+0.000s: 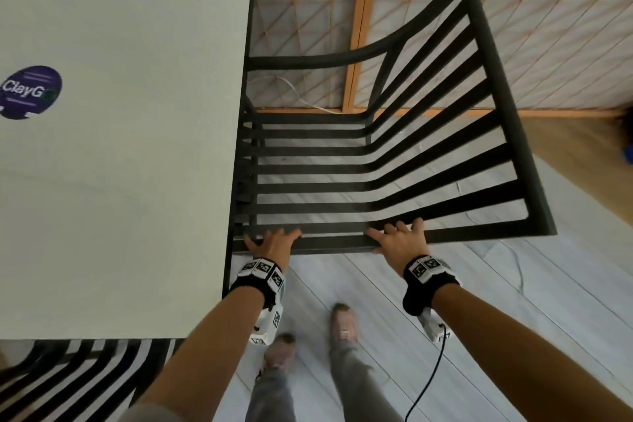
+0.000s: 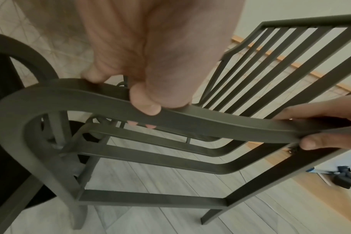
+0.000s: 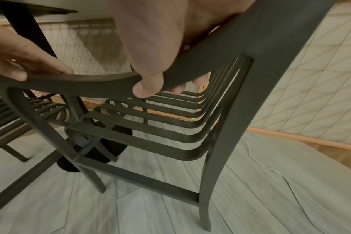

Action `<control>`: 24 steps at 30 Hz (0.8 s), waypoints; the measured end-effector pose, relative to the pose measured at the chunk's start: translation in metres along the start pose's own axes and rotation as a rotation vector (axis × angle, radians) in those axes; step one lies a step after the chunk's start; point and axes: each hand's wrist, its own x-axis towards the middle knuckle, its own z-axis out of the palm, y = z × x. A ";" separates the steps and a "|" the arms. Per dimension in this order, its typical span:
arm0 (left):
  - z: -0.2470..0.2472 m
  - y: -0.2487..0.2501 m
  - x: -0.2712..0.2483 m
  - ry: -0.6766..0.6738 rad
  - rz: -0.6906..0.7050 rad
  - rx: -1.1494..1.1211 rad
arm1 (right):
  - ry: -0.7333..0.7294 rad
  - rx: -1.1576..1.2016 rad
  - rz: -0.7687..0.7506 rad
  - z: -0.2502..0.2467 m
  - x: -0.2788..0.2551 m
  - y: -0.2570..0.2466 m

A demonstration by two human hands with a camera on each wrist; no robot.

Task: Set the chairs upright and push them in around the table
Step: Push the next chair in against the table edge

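Note:
A dark slatted armchair [image 1: 308,188] stands upright on its legs at the white table's [image 1: 120,164] right edge, seat front at the tabletop edge, backrest to the right. Both hands hold its near armrest [image 1: 335,245]. My left hand [image 1: 274,241] grips the armrest's front end beside the table, thumb and fingers wrapped round the bar [image 2: 90,98]. My right hand [image 1: 399,238] grips the rear end where it meets the backrest, with the thumb [image 3: 148,88] under the bar. A second slatted chair [image 1: 85,373] shows at the table's near side, partly under it.
The table's black pedestal base [image 3: 102,152] stands on the pale plank floor under the chair's front. A lattice screen with an orange frame [image 1: 359,27] closes the far side. A thin cable [image 1: 517,271] lies to the right. My feet [image 1: 344,322] stand just behind the chair.

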 end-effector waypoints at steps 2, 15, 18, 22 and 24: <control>0.006 -0.003 -0.006 0.029 -0.022 0.004 | -0.007 0.008 0.013 0.001 -0.005 -0.008; -0.006 -0.001 -0.009 -0.004 -0.096 -0.032 | -0.018 0.040 0.024 -0.003 0.008 -0.012; -0.004 0.005 -0.021 0.000 -0.064 -0.081 | -0.036 0.079 0.027 -0.005 0.000 -0.013; -0.005 0.020 -0.056 0.004 0.077 -0.096 | 0.044 0.099 -0.048 -0.018 -0.015 -0.024; -0.010 0.029 -0.086 -0.096 0.153 -0.177 | 0.110 0.099 -0.085 -0.024 -0.027 -0.040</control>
